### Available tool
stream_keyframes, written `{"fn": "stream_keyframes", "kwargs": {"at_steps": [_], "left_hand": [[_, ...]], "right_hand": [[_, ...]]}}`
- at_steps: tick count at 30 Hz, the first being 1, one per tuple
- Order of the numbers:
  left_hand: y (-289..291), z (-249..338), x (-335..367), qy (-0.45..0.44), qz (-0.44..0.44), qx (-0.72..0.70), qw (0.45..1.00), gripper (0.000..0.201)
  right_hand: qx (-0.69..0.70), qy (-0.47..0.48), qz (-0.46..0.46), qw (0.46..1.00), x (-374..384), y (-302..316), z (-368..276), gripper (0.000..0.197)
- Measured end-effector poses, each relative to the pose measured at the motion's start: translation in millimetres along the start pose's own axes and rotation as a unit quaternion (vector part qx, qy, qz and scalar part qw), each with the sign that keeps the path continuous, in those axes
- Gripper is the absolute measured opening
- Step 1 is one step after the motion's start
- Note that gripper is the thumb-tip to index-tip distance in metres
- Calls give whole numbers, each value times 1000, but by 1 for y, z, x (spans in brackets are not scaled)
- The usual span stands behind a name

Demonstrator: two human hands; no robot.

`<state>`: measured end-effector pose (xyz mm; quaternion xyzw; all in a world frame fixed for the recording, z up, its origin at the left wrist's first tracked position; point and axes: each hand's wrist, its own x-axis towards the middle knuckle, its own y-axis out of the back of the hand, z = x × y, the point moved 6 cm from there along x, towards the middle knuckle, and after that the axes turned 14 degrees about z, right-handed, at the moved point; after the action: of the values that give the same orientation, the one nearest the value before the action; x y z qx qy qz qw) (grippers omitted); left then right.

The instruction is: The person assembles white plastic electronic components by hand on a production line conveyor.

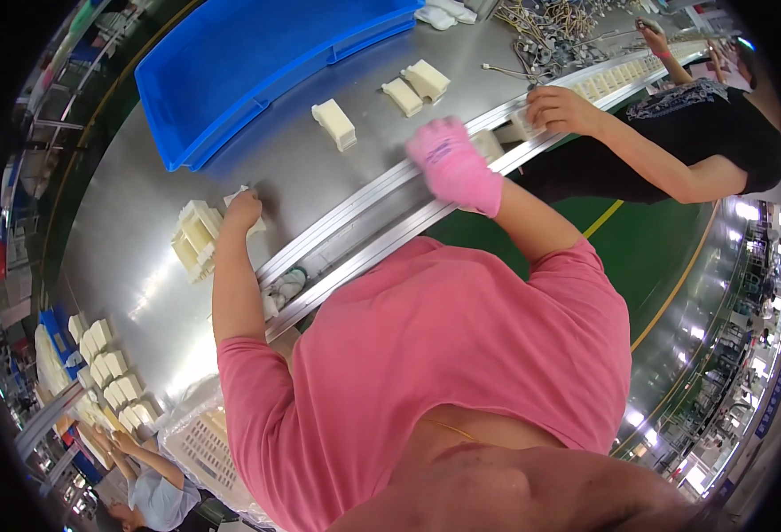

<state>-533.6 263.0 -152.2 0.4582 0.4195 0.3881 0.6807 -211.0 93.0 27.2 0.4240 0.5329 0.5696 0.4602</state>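
My bare left hand (245,209) is closed on a cream plastic housing (257,227), which shows partly behind the fingers. Just left of it stands a group of cream plastic housings (197,238) on the metal table. My right hand (451,164), in a pink glove, is over the aluminium rail track (381,191); motion blurs its fingers. Beside that glove a cream housing (486,146) lies in the track. Farther back on the table are a single housing (334,124) and two more housings (417,87) close together.
A large blue bin (257,80) occupies the back left. Bundled cables (550,35) are heaped at the back right. A co-worker's hand (563,111) reaches to the track on my right. White cloth (288,285) lies in the track's near end. Many housings (111,363) stand at far left.
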Motion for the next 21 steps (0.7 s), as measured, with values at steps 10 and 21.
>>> {"fn": "stream_keyframes", "kwargs": {"at_steps": [10, 21], "left_hand": [[39, 90, -13, -105, 109, 11, 988, 14], [78, 84, -13, 20, 202, -278, 939, 11]], "right_hand": [[236, -90, 146, 956, 70, 10, 12, 30], [174, -138, 21, 975, 148, -70, -26, 63]]}}
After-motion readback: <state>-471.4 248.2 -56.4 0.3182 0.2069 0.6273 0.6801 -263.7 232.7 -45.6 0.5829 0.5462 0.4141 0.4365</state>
